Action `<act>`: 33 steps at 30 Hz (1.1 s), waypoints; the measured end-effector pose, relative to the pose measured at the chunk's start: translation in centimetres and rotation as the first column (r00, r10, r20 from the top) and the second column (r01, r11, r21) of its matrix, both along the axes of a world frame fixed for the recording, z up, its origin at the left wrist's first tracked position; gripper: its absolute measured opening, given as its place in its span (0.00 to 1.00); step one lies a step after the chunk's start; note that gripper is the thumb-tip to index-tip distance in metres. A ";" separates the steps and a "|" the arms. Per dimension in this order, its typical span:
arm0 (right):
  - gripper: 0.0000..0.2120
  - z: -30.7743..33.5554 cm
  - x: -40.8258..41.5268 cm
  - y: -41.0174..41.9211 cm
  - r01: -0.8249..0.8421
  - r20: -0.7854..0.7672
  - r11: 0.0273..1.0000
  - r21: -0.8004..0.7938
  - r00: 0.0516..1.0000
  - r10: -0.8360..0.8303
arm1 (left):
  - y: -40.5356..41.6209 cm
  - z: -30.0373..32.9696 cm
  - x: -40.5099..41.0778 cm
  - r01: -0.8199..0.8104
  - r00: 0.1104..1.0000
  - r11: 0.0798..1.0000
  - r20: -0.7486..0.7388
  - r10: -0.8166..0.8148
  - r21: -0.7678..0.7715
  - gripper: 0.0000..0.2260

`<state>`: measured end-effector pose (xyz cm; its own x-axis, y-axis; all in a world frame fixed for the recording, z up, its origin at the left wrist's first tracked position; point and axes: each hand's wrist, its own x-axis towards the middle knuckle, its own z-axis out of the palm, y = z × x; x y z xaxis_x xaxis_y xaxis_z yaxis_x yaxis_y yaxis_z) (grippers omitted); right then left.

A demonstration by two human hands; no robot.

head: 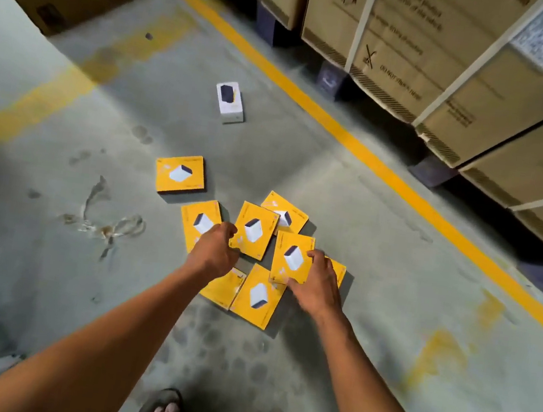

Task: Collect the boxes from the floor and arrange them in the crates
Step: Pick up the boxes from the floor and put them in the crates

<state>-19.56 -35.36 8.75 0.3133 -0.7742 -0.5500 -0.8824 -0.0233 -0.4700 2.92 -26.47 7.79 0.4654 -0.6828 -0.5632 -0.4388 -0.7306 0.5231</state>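
Under the right hand [316, 286] (fingers curled) lies 1 yellow box [290, 258].

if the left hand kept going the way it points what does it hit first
Probably the yellow box just past the left hand, whose knuckles already seem to touch its near edge; depth is unclear.

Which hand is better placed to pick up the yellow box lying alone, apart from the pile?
Probably the left hand: the lone yellow box lies on its side, while the right hand already grips another box.

Dim, warm indoor light with soft shadows; wide-angle bending and motion blur smear the edges, the centre sharper.
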 end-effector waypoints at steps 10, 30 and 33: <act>0.59 -13.6 1.4 -6.0 -0.066 -0.069 0.998 0.008 0.995 0.066 | -4.9 -12.6 2.2 -0.065 0.995 0.998 -0.069 0.067 0.026 0.38; 0.18 10.2 -2.9 -3.8 0.460 0.161 0.879 0.128 0.865 -0.476 | -0.2 11.7 2.4 -0.383 0.895 0.923 -0.264 0.360 -0.038 0.14; 0.19 19.6 -2.7 -3.6 0.485 0.235 0.859 0.167 0.826 -0.512 | 0.8 21.1 2.3 -0.423 0.874 0.903 -0.299 0.383 -0.080 0.15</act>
